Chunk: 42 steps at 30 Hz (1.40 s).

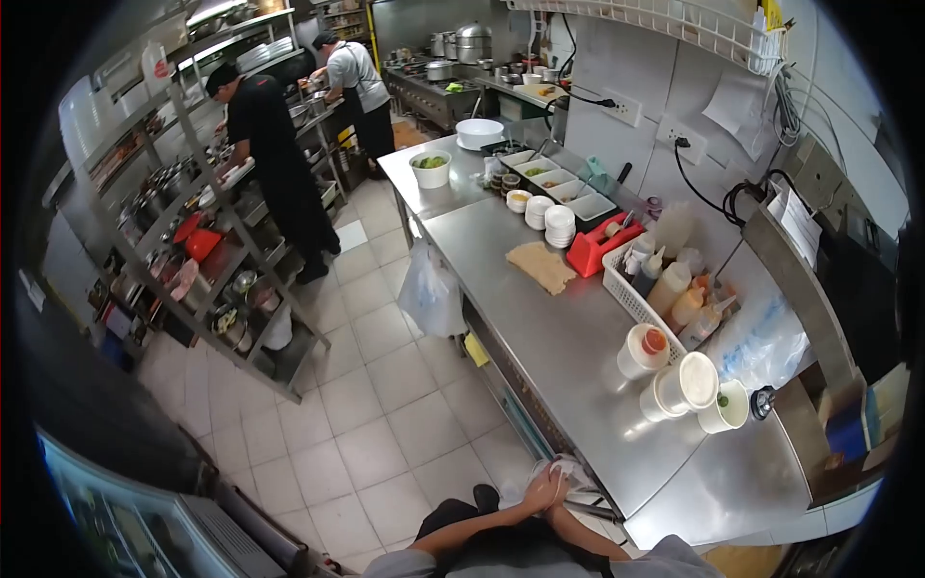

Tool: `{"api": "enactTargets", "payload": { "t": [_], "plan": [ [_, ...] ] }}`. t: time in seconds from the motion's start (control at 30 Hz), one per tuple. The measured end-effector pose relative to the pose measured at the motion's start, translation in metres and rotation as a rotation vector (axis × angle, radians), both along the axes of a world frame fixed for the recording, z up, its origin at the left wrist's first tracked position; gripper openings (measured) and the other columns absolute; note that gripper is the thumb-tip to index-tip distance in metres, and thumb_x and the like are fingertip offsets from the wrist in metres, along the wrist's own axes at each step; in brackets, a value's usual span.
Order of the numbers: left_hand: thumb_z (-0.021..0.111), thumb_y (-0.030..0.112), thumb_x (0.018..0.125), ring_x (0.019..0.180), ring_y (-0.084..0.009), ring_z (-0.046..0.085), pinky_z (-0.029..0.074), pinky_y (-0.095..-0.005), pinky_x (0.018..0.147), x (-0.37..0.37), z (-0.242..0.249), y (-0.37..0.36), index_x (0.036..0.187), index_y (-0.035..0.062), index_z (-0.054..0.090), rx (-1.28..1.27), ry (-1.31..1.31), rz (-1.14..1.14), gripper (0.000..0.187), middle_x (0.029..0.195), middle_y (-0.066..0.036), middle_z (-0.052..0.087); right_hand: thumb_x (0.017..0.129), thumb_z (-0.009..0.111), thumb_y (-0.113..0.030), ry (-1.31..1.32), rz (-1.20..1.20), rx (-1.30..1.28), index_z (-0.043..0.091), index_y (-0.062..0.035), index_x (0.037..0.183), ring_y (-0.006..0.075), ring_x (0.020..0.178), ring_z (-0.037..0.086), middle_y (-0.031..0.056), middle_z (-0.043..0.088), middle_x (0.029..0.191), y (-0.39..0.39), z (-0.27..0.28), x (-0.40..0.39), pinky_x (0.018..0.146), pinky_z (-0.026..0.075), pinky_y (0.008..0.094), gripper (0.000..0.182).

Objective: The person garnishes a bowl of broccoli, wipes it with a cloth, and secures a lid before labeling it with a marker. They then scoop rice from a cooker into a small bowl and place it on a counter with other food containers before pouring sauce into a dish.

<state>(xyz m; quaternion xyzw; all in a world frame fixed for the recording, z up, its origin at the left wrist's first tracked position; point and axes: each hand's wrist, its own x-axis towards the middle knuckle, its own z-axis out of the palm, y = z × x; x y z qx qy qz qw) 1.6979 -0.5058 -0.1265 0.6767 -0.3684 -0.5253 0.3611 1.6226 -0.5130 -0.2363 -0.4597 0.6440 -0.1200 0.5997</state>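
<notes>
My left hand point(541, 493) and my right hand point(559, 497) are pressed together at the near edge of the steel counter point(578, 356), low in the view. Both close on a crumpled white sheet point(570, 471), thin plastic or paper; I cannot tell which. Part of it sticks out above my fingers, and the rest is hidden by them. My forearms come in from the bottom left and bottom right. The nearest things on the counter are white lidded tubs point(686, 383) and a small cup with green bits point(728, 405), well beyond my hands.
A white basket of sauce bottles point(665, 284), a red box point(599, 246), a tan cloth point(541, 265) and stacked white bowls point(559, 224) line the counter. A plastic bag point(432, 294) hangs off its edge. Two people point(275, 164) work at metal racks point(207, 260) across the tiled aisle.
</notes>
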Motion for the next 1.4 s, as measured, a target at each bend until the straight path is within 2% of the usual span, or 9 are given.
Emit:
{"api": "enactTargets", "payload": {
  "t": [0.17, 0.23, 0.3, 0.4, 0.53, 0.7, 0.9, 1.1, 1.4],
  "plan": [
    [0.054, 0.04, 0.084, 0.104, -0.0362, 0.054, 0.043, -0.0393, 0.09, 0.063, -0.073, -0.035, 0.124, 0.0003, 0.045, -0.05, -0.211, -0.414, 0.057, 0.11, -0.023, 0.056, 0.085, 0.043, -0.055, 0.665, 0.963, -0.24, 0.061, -0.0084, 0.101, 0.0257, 0.08, 0.063, 0.0125, 0.064, 0.081, -0.025, 0.016, -0.036, 0.074, 0.05, 0.0341, 0.052],
    [0.055, 0.04, 0.084, 0.104, -0.0335, 0.055, 0.043, -0.0378, 0.089, 0.109, -0.069, -0.049, 0.122, 0.0003, 0.047, -0.085, -0.246, -0.36, 0.056, 0.111, -0.022, 0.057, 0.081, 0.052, -0.052, 0.542, 0.94, -0.464, 0.063, -0.0065, 0.102, 0.0229, 0.081, 0.064, 0.0143, 0.064, 0.079, -0.03, 0.076, -0.048, 0.074, 0.05, 0.0297, 0.052],
    [0.057, 0.039, 0.084, 0.103, -0.0308, 0.057, 0.044, -0.0363, 0.089, 0.17, -0.062, -0.062, 0.121, 0.0003, 0.049, -0.11, -0.286, -0.312, 0.054, 0.112, -0.02, 0.057, 0.08, 0.058, -0.043, 0.307, 0.731, 0.187, 0.065, -0.007, 0.099, 0.0205, 0.073, 0.063, 0.0114, 0.064, 0.074, -0.068, 0.209, 0.006, 0.069, 0.049, 0.0296, 0.041],
    [0.052, 0.035, 0.089, 0.09, -0.0176, 0.059, 0.046, -0.0311, 0.08, 0.305, -0.025, -0.099, 0.109, 0.0026, 0.06, -0.048, -0.068, -0.147, 0.038, 0.098, -0.011, 0.065, 0.085, 0.059, -0.031, 0.051, 0.638, -0.416, 0.063, -0.0059, 0.102, 0.0111, 0.066, 0.058, 0.0074, 0.064, 0.075, -0.131, 0.275, 0.07, 0.063, 0.047, 0.0264, 0.031],
    [0.053, 0.034, 0.088, 0.081, -0.0143, 0.059, 0.046, -0.0293, 0.075, 0.469, -0.016, -0.171, 0.1, 0.0021, 0.063, -0.171, 0.025, 0.264, 0.035, 0.087, -0.006, 0.064, 0.084, 0.055, -0.022, 0.277, 0.223, -1.006, 0.063, -0.0057, 0.085, 0.0331, 0.064, 0.059, 0.0178, 0.059, 0.07, -0.269, 0.263, 0.181, 0.06, 0.045, 0.0408, 0.018],
    [0.053, 0.028, 0.089, 0.082, -0.012, 0.059, 0.045, -0.0235, 0.066, 0.605, 0.037, -0.25, 0.103, 0.0039, 0.06, -0.264, -0.106, 0.344, 0.029, 0.091, -0.004, 0.064, 0.079, 0.06, -0.018, 0.824, -0.006, -1.346, 0.063, -0.0078, 0.086, 0.0318, 0.067, 0.059, 0.014, 0.06, 0.072, -0.39, 0.217, 0.268, 0.061, 0.046, 0.0394, 0.013],
    [0.052, 0.018, 0.089, 0.072, -0.0121, 0.056, 0.046, -0.0255, 0.064, 0.526, 0.088, -0.359, 0.11, 0.0024, 0.054, -0.493, 0.324, 0.003, 0.026, 0.083, -0.003, 0.058, 0.077, 0.061, -0.015, 0.083, -0.027, -0.9, 0.061, -0.0027, 0.086, 0.0256, 0.071, 0.057, 0.0115, 0.058, 0.08, -0.404, 0.217, 0.388, 0.065, 0.046, 0.0345, 0.015],
    [0.055, 0.021, 0.088, 0.064, -0.0126, 0.059, 0.048, -0.0262, 0.058, 0.535, 0.107, -0.411, 0.109, 0.0011, 0.058, -0.407, 0.171, -0.193, 0.029, 0.085, -0.006, 0.062, 0.078, 0.061, -0.014, 0.235, -0.045, -1.17, 0.062, -0.0016, 0.086, 0.0239, 0.066, 0.055, 0.0112, 0.056, 0.078, -0.438, 0.265, 0.454, 0.062, 0.045, 0.034, 0.015],
    [0.049, 0.021, 0.09, 0.06, -0.0156, 0.061, 0.047, -0.0288, 0.055, 0.781, 0.142, -0.532, 0.091, 0.0017, 0.063, -0.591, -0.538, 0.441, 0.023, 0.067, -0.009, 0.061, 0.076, 0.063, -0.019, 0.433, 0.058, -0.887, 0.062, -0.0066, 0.083, 0.028, 0.075, 0.058, 0.0112, 0.057, 0.08, -0.467, 0.231, 0.449, 0.066, 0.045, 0.0399, 0.014]
  ]
}}
